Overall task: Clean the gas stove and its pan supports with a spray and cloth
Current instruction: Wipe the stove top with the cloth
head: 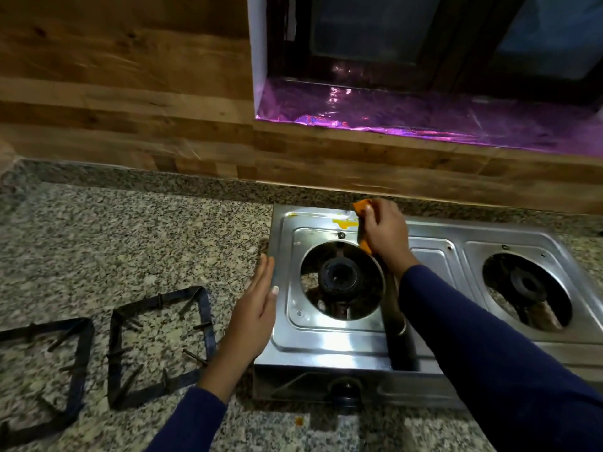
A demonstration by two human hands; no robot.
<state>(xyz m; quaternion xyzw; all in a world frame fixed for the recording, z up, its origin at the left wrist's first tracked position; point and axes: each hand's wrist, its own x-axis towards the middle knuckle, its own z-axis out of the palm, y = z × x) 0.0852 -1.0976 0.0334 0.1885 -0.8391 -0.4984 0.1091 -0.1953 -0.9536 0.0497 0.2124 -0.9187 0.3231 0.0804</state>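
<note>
A steel two-burner gas stove [329, 340] stands on the granite counter, its left burner [339, 277] and right burner [527, 285] bare. My right hand [383, 230] grips an orange cloth [362, 207] at the stove's back edge, just behind the left burner. A yellow smear [344, 223] lies on the steel to the left of the cloth. My left hand [257, 305] rests flat with straight fingers against the stove's left edge. Two black pan supports [160, 347] [49, 373] lie on the counter to the left of the stove. No spray bottle is in view.
Grey speckled granite counter [130, 243] spreads left of the stove. A wood-look wall [130, 93] rises behind it, with a window ledge lined in shiny purple foil [424, 115] above the stove. A control knob [346, 391] sticks out at the stove's front.
</note>
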